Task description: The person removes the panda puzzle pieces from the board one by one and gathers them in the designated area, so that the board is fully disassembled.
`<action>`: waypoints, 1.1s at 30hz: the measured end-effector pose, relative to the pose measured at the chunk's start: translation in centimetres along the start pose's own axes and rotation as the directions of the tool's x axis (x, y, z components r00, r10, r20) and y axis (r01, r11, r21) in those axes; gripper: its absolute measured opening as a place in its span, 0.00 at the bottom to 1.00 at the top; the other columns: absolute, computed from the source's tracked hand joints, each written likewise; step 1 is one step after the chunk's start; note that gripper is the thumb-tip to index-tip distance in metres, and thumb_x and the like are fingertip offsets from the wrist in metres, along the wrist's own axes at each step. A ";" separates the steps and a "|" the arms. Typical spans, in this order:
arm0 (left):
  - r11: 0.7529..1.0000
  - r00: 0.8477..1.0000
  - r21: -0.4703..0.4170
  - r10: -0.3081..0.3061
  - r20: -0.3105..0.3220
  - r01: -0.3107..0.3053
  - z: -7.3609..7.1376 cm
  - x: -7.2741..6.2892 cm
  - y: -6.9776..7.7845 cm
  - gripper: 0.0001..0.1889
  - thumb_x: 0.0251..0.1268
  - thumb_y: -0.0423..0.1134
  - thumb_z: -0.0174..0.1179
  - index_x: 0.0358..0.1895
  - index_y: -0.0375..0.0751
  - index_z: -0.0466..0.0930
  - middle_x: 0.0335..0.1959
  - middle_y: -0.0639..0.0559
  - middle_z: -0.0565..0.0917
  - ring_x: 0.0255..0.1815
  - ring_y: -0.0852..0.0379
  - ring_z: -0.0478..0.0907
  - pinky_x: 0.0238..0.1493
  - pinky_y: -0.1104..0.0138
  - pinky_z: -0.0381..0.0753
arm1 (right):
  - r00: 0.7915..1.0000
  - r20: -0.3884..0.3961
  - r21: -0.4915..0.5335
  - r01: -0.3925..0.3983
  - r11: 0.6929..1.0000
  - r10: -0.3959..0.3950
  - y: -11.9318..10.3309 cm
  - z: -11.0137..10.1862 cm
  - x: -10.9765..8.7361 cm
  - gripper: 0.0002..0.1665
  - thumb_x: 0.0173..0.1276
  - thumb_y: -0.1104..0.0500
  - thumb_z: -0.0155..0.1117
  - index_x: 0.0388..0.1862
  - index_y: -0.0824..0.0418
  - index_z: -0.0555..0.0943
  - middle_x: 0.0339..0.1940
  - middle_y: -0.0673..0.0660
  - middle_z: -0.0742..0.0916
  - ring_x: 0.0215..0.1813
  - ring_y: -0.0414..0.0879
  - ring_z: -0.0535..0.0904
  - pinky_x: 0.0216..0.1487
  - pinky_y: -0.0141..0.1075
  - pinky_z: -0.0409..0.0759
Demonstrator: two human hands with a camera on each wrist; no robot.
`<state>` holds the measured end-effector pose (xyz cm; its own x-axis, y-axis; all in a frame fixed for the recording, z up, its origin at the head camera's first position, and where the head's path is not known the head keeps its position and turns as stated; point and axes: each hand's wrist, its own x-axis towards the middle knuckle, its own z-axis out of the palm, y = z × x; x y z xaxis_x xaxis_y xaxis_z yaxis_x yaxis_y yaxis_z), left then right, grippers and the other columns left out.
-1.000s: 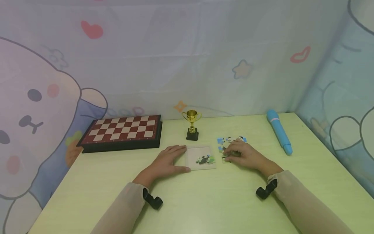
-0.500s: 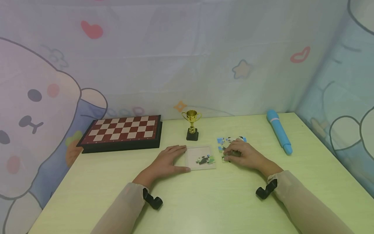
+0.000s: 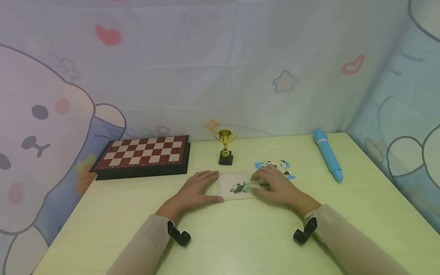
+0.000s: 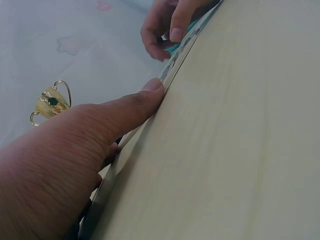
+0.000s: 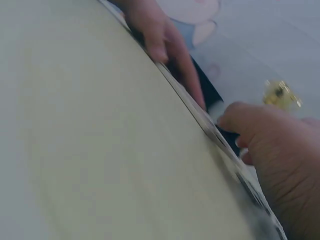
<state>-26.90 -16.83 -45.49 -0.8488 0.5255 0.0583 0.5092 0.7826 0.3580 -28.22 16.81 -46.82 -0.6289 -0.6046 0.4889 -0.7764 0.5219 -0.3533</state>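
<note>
My left hand point(image 3: 192, 191) rests on the table, its fingers and thumb spread along the left side of a shallow square puzzle tray point(image 3: 228, 178). In the left wrist view the left thumb point(image 4: 145, 95) lies at the tray's near edge. A few joined jigsaw pieces point(image 3: 238, 188) with a black, white and green picture lie in the tray's lower right. My right hand point(image 3: 276, 187) is at the tray's right edge, thumb and fingers curled round a small jigsaw piece that they mostly hide. Beyond that hand lie several loose jigsaw pieces point(image 3: 283, 164), partly covered by it.
A gold trophy cup point(image 3: 225, 147) on a black base stands behind the tray. A red and white chessboard box point(image 3: 142, 154) sits at the back left, and a blue pen-shaped object point(image 3: 329, 154) lies at the back right. A printed curtain point(image 3: 220, 68) hangs behind the table.
My right hand has moved left from the loose jigsaw pieces to the tray's right edge, uncovering some pieces on the right. The left hand and tray have stayed in place.
</note>
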 end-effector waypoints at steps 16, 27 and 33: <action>1.000 1.000 -0.008 -0.005 0.004 0.005 0.1 0.0 -0.2 0.50 0.56 0.78 0.55 0.79 0.58 0.59 0.79 0.61 0.59 0.80 0.52 0.52 0.75 0.46 0.52 | 0.985 0.067 0.029 -0.160 0.987 0.158 -3.5 2.5 2.4 0.12 0.63 0.45 0.75 0.39 0.46 0.81 0.44 0.43 0.81 0.49 0.43 0.69 0.54 0.43 0.72; 1.000 1.000 -0.005 0.004 0.000 -0.004 -0.1 0.1 -0.2 0.50 0.56 0.78 0.55 0.79 0.59 0.59 0.79 0.60 0.59 0.80 0.51 0.52 0.75 0.47 0.52 | 0.994 -0.036 0.154 0.110 0.982 -0.106 -3.6 1.7 2.3 0.06 0.67 0.58 0.72 0.41 0.48 0.87 0.40 0.38 0.86 0.45 0.38 0.73 0.48 0.36 0.73; 1.000 1.000 0.004 -0.002 0.003 0.002 0.1 0.1 -0.2 0.50 0.56 0.79 0.54 0.79 0.59 0.59 0.79 0.61 0.59 0.80 0.52 0.52 0.75 0.47 0.52 | 0.978 -0.107 0.146 0.193 0.970 -0.179 -3.5 1.9 2.2 0.08 0.63 0.59 0.75 0.39 0.49 0.87 0.37 0.39 0.87 0.41 0.41 0.73 0.44 0.36 0.70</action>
<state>-27.11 -16.90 -45.70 -0.8493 0.5250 0.0553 0.5082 0.7850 0.3542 -26.99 12.49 -46.03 -0.4719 -0.6199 0.6269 -0.8809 0.3015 -0.3650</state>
